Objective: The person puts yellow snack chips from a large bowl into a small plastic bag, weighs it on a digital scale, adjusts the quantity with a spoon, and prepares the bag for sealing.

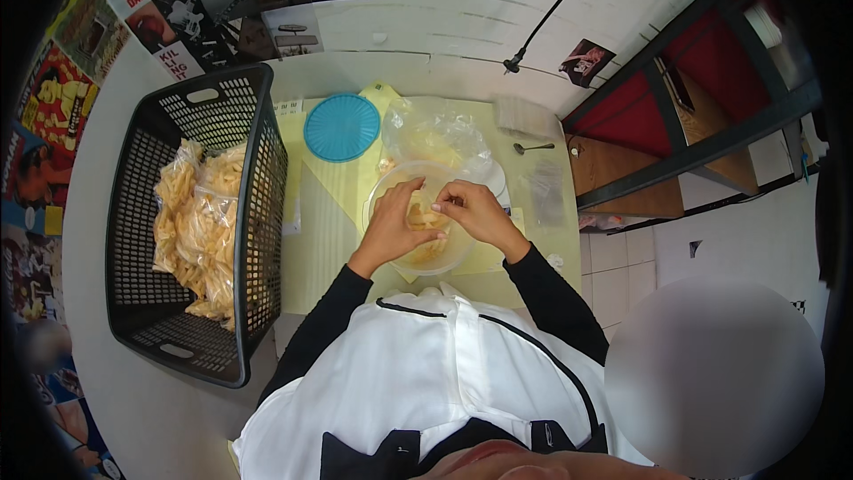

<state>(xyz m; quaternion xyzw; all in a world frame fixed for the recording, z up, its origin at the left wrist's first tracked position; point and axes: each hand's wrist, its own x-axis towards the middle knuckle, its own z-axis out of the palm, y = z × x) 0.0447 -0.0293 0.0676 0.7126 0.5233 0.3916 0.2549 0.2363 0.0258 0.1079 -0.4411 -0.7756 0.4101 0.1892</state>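
A translucent plastic bowl (466,255) stands in front of me on the table, with pale yellow snack strips (426,219) inside. Over its left side is my left hand (394,221), thumb and fingers spread in a wide curve; I see nothing gripped in it. My right hand (474,212) hangs over the right side of the bowl. Its thumb and forefinger meet above the strips; whether a small piece is between them is not clear. Behind the bowl lies a large crumpled clear plastic bag (433,130). A white round object (494,179) is partly hidden at the bowl's right.
On the left, a black plastic crate (263,213) holds several clear bags of yellow strips (206,233). A ribbed blue lid (342,128), a small metal spoon (533,147), a stack of clear bags (528,119) and flat clear bags (548,193) lie around. A plugged cable (513,65) hangs by the wall.
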